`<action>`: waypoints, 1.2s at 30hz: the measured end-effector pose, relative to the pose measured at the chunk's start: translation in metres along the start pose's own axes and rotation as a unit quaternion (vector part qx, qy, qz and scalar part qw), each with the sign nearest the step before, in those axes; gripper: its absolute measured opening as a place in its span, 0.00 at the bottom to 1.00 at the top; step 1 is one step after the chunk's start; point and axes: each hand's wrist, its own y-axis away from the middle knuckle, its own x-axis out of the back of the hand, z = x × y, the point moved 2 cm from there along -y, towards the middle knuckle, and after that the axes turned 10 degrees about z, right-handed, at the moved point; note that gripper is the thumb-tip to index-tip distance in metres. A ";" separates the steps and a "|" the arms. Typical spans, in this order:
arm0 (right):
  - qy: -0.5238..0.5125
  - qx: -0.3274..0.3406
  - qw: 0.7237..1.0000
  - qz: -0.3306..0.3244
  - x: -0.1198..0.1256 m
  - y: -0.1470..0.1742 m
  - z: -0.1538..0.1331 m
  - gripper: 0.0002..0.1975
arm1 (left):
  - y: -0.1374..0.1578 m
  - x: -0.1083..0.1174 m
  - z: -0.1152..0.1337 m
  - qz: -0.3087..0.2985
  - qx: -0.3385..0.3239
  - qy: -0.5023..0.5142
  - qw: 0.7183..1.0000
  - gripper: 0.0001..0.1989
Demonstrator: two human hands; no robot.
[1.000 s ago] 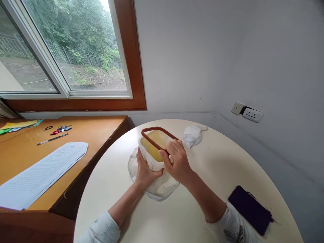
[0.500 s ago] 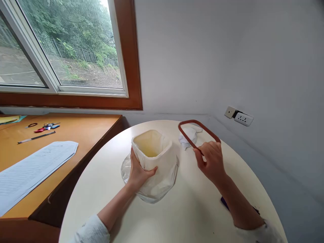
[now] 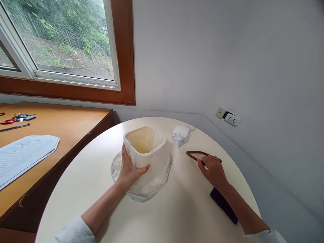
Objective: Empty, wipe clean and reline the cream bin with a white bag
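Observation:
A small squarish bin (image 3: 154,165) stands on the round white table (image 3: 174,216), its mouth facing up and towards me. A thin clear plastic bag (image 3: 144,195) lines it, folded over the rim and spread around the base. My left hand (image 3: 130,170) grips the bin's near left side, thumb across the front. Right of it, my right hand (image 3: 212,168) is closed on a brown rounded-square ring (image 3: 196,153), low over the table. Whether the ring touches the tabletop I cannot tell.
A crumpled white bundle (image 3: 181,135) lies behind the ring. The dark purple object (image 3: 224,206) is partly under my right forearm. At left, a wooden desk (image 3: 68,118) holds papers (image 3: 27,155), a pen (image 3: 15,127) and small items. Wall sockets (image 3: 232,119) are at back right.
My right hand has lowered the brown ring from upright beside the white bundle to nearly flat near the tabletop. My left hand keeps its hold on the bin. The view has turned slightly right.

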 end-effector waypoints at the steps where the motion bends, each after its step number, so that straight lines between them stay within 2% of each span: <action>1: 0.002 0.004 1.000 -0.010 -0.003 0.002 -0.001 0.15 | 0.000 0.000 0.000 0.000 0.003 -0.003 1.000 0.61; 6: 0.018 0.021 0.998 -0.053 -0.018 0.015 -0.006 0.18 | 0.000 -0.001 0.002 0.006 -0.002 -0.004 1.000 0.61; 10: 0.019 0.004 0.996 -0.090 -0.026 0.024 -0.004 0.19 | 0.000 -0.001 0.004 0.005 0.006 0.002 1.000 0.61; 23: -0.003 -0.017 0.979 -0.204 -0.022 0.024 -0.019 0.22 | 0.000 -0.003 0.006 0.009 0.011 0.006 1.000 0.60; 27: -0.002 -0.025 0.976 -0.214 -0.019 0.021 -0.019 0.23 | 0.001 -0.003 0.008 0.012 0.011 0.012 1.000 0.60; 36: 0.039 0.005 0.983 -0.182 -0.013 0.012 -0.015 0.23 | 0.000 -0.002 0.006 -0.011 0.005 0.009 1.000 0.60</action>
